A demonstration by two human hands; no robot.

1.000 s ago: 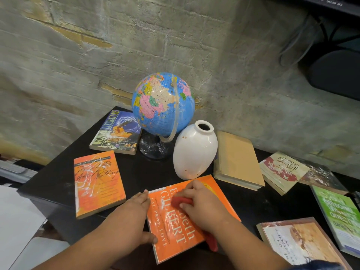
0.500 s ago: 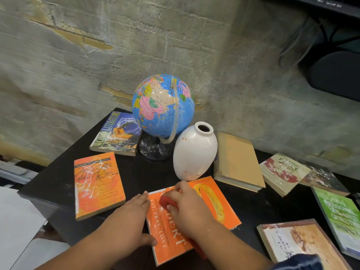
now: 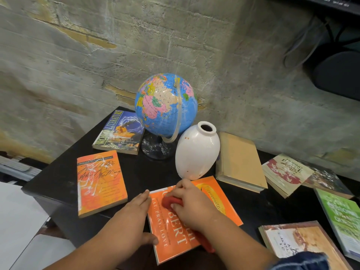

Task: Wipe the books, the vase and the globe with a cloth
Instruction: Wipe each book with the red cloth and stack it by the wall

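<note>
Bracing left edge of orange book (image 3: 175, 240) with flat left hand (image 3: 134, 217); gripping cloth (image 3: 171, 201) on cover with right hand (image 3: 192, 207). Lengthwise near-to-far, vase (image 3: 196, 152) at far end, bare table (image 3: 253, 207) right.

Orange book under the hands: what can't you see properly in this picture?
1. Head view: on the near orange book, the big name is partly covered by the right hand.
2. Head view: the red cloth is mostly hidden under that hand and forearm, so its full shape is unclear.
3. Head view: the green book is cut off by the picture's right edge.
</note>
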